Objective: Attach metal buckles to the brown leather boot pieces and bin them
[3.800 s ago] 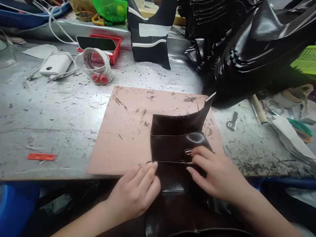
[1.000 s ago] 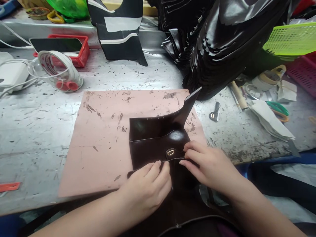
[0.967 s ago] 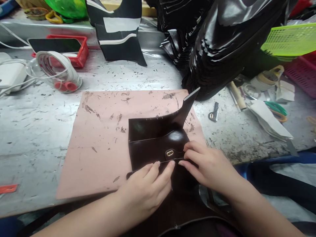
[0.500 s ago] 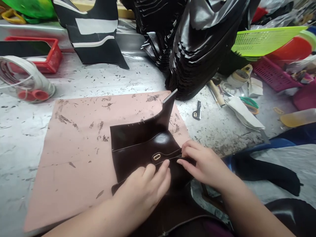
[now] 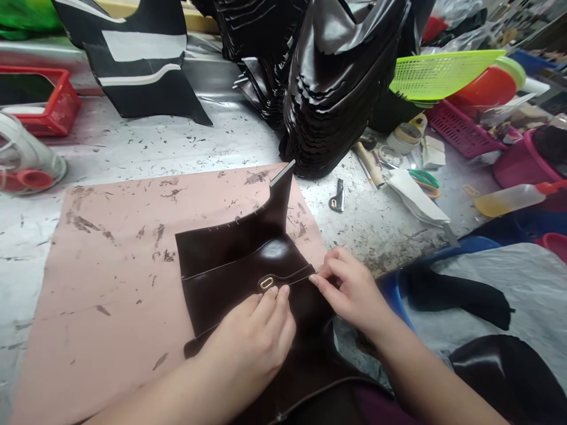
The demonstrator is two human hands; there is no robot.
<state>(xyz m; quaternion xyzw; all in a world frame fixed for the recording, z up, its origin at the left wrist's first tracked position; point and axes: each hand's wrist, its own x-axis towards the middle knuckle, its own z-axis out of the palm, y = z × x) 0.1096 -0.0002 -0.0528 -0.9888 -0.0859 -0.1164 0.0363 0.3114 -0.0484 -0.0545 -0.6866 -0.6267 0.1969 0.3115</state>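
A glossy dark brown leather boot upper lies partly folded on a pink board, its near part hanging toward my lap. Along it runs a narrow leather strap with a small gold oval ring on its rounded end. My left hand bears on the strap just below the ring, fingertips pressed together against its edge. With thumb and forefinger, my right hand pinches the strap's other end at the upper's right edge. The undersides beneath both hands are hidden. A similar small strap piece lies apart on the table.
The pink board rests on a stained metal table. Behind it rises a stack of black leather pieces. To the right are scissors, white paper, a bottle of yellow liquid and baskets. A red tray stands left.
The view has swung right, so everything sits further left. My right fingers have shifted along the strap to its end, and the strap now lies flatter against the upper.
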